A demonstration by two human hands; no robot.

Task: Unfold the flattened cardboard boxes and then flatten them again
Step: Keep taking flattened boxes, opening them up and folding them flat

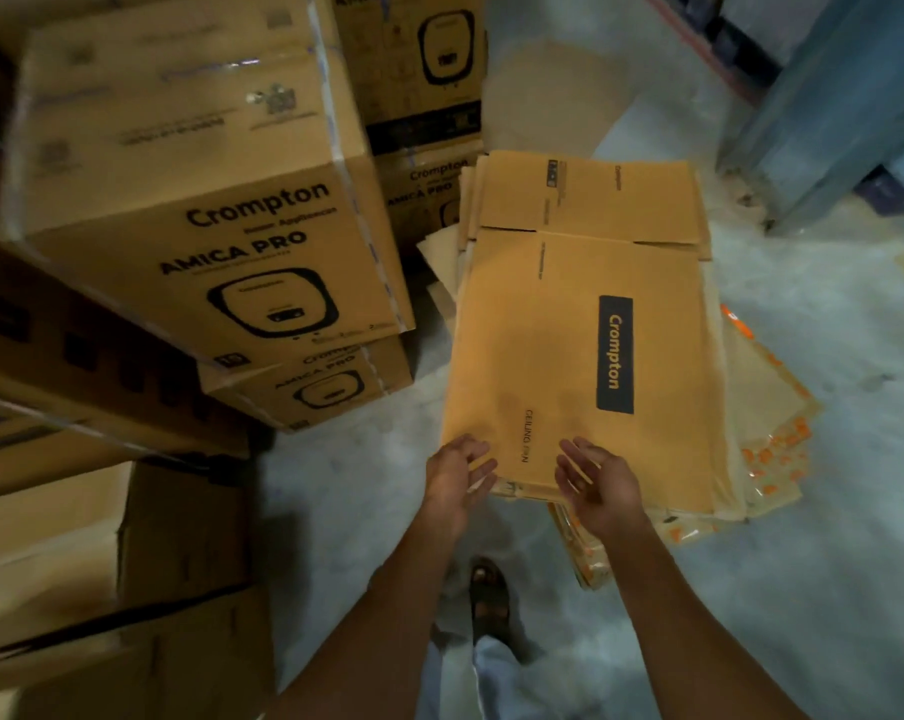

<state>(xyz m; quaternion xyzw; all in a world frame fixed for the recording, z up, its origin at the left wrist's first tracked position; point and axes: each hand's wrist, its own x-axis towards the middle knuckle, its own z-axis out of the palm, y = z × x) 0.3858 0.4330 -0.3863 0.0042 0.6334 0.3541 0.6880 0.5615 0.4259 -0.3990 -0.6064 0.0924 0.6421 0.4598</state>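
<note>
- To the left of the top flattened box (579, 356), the stacked sealed cartons (195, 200) crowd in close, so when you raise the box, swing it toward yourself and away from them.
- Your left hand (457, 478) hovers at the box's near-left corner, fingers spread and gripping nothing; slide them under that near edge before you lift.
- The top flattened box lies face up on the pile of flattened cardboard (766, 423) (the "Crompton" label runs along its right half), with its far flaps pointing away from you.
- Your right hand (598, 485) sits over the box's near edge, just right of the left hand, palm up and fingers loosely apart; whether it touches the cardboard is hard to tell through the blur.
- Take only the top sheet: pinch one layer, then push opposite creases to square it.
</note>
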